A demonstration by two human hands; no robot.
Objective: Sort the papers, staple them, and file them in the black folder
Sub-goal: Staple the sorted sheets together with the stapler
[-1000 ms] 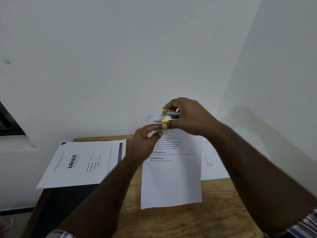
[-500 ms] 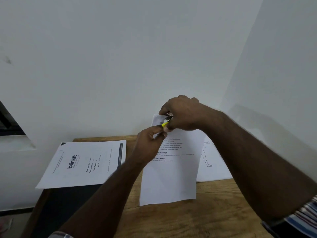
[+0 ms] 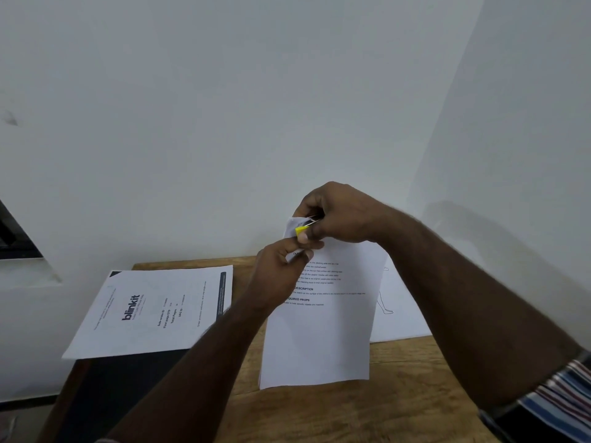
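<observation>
Head view: two hands (image 3: 339, 215) (image 3: 278, 270), one stapler (image 3: 302, 230), three paper sets (image 3: 319, 334) (image 3: 153, 311) (image 3: 401, 311).

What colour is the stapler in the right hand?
Yellow, with metal parts; the stapler shows in the head view.

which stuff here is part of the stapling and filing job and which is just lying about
In the job:
yellow stapler, gripped in the right hand
text sheets, corner pinched by the left hand
blinkit sheet
drawing sheet
black folder

Lying about:
wooden table
dark window frame
</observation>
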